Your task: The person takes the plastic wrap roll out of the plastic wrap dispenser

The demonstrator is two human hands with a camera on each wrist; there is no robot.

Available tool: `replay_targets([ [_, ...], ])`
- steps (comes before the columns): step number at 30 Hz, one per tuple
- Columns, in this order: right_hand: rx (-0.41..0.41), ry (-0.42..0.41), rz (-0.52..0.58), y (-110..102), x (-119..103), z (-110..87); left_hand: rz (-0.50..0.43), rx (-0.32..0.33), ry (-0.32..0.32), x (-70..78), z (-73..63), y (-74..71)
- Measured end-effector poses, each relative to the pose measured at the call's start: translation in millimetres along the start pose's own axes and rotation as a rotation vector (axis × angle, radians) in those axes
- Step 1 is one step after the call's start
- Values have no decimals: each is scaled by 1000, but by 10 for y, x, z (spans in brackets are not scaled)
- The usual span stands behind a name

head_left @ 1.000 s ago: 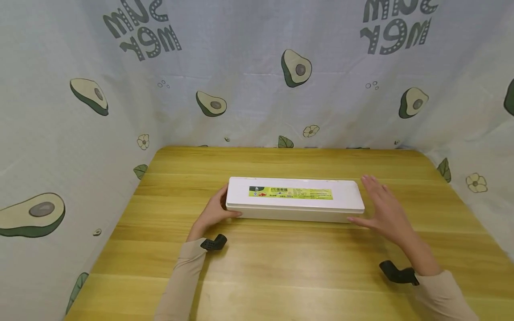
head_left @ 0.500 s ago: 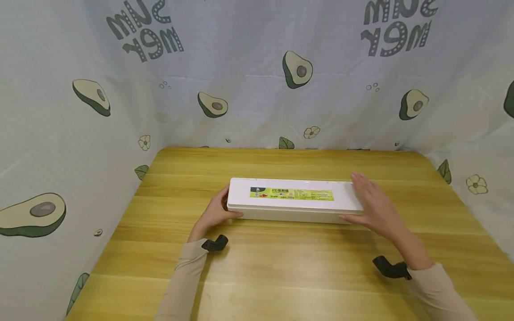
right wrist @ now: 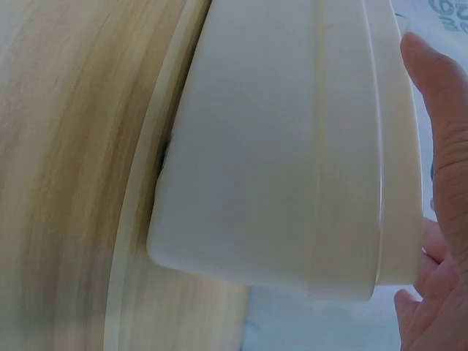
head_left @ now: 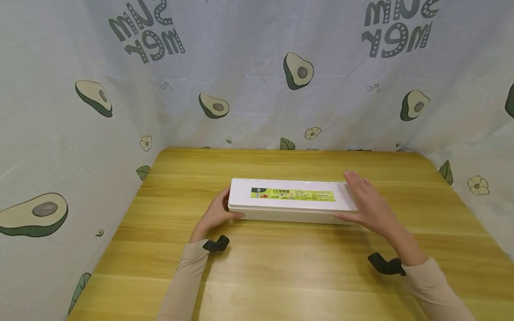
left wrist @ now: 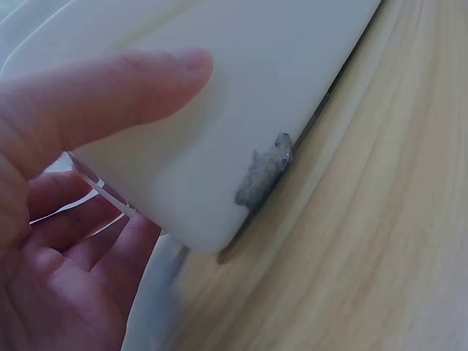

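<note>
White, glossy and probably plastic, a long rectangular box (head_left: 293, 205) with rounded corners lies flat on the yellowish wood-grain table (head_left: 281, 263), toward its far half. Its flat lid (head_left: 289, 184) is on, running the full length above a plain, creamier front wall (head_left: 289, 216). Stuck lengthwise along the lid is a narrow yellow-green printed label (head_left: 293, 195), dark at its left end, with a small red picture, the letters "PE" and larger Chinese characters, then smaller lines too fine to read. The left wrist view shows a ragged grey patch (left wrist: 265, 175) at the front wall's bottom edge, near a rounded corner.

At the box's left end, the left hand (head_left: 215, 213) grips it, thumb laid along the front wall and fingers curled around the end, partly hidden. The right hand (head_left: 367, 205) is spread at the other end, fingers nearly straight by the rear corner, thumb before the front wall; how firmly it touches, I cannot tell. Beyond the table hangs pale cloth (head_left: 257, 44) printed with avocados.
</note>
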State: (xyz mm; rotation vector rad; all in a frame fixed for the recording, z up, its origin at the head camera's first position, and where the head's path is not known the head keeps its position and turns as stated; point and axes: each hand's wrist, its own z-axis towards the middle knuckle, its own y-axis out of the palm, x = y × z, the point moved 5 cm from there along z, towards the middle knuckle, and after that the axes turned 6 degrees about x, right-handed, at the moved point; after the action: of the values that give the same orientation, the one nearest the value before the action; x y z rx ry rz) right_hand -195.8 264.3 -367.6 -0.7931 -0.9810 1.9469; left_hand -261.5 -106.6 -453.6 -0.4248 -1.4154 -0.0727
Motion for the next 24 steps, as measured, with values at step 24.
replay_targets([
  [24,-27,-70,3,171,-190,234,-28,-13,-21,199,-57,-1],
])
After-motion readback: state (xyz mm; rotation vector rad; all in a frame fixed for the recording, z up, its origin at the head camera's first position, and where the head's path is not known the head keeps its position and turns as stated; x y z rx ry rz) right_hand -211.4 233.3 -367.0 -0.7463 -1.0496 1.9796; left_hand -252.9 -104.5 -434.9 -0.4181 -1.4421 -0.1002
